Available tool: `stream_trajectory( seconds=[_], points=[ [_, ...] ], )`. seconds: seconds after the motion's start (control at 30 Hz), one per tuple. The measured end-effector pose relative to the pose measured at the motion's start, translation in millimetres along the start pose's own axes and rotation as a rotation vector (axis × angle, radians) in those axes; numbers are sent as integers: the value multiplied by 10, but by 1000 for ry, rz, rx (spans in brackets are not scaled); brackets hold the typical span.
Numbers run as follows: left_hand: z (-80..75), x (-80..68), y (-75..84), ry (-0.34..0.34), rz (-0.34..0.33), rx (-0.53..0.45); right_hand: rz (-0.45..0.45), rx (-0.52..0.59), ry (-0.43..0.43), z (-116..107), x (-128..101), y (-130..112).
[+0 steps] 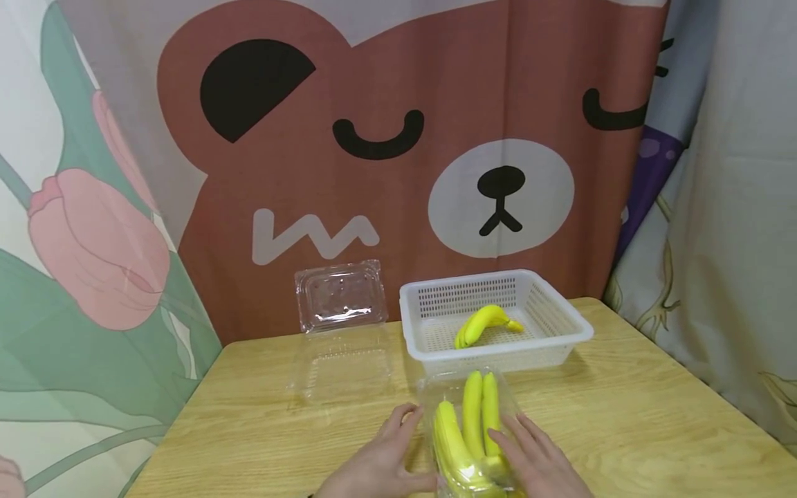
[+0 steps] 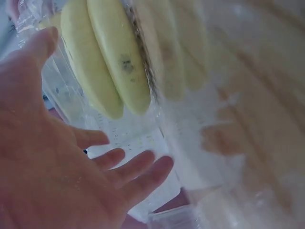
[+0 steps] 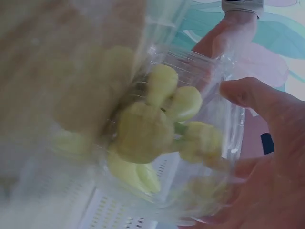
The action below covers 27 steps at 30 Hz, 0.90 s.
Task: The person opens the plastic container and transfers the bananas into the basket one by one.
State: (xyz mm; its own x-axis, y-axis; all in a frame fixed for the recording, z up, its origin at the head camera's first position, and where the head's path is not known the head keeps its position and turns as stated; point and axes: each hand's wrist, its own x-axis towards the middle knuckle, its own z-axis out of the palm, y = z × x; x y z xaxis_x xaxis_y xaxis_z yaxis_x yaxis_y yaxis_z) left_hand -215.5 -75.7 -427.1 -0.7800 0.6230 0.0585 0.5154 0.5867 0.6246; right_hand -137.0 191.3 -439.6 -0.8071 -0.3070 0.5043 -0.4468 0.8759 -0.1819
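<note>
Three containers stood on the wooden table [image 1: 623, 415]. Largest was the white perforated basket [image 1: 560, 325] at the back, with a small bunch of bananas [image 1: 482, 323] lying inside it. Left of it sat an empty clear clamshell box [image 1: 339, 346], its lid standing open against the bear curtain [image 1: 386, 138]. Nearest the person lay the closed clear plastic box [image 1: 429, 394], holding a bunch of yellow bananas [image 1: 473, 422]. The left hand [image 1: 382, 460] rested flat against the left side of this box, fingers straight; the right hand [image 1: 538, 460] lay on its right side and top, fingers stretched and lightly pressing, neither hand curled around it.
</note>
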Motion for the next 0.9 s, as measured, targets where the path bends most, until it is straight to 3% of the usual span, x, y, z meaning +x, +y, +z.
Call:
stream_trajectory(
  seconds=[0.1, 0.27, 0.3, 0.47, 0.63, 0.9],
  points=[
    [-13, -3, -3, 10, 7, 115, -52, -77, -5, -33, 28, -30],
    [-19, 0, -11, 1, 8, 226, -259, -250, 139, -64, 104, -75],
    [-18, 3, -11, -2, 8, 237, -278, -266, 130, -80, 130, -92],
    [-9, 8, -14, -5, 6, 267, -346, -276, 18, -96, 273, -161],
    [5, 17, -16, -4, -1, 293, -528, -293, 166, 35, 386, -152],
    [6, 23, -14, -10, 51, 348, -582, -162, 249, 154, 384, -136]
  ],
)
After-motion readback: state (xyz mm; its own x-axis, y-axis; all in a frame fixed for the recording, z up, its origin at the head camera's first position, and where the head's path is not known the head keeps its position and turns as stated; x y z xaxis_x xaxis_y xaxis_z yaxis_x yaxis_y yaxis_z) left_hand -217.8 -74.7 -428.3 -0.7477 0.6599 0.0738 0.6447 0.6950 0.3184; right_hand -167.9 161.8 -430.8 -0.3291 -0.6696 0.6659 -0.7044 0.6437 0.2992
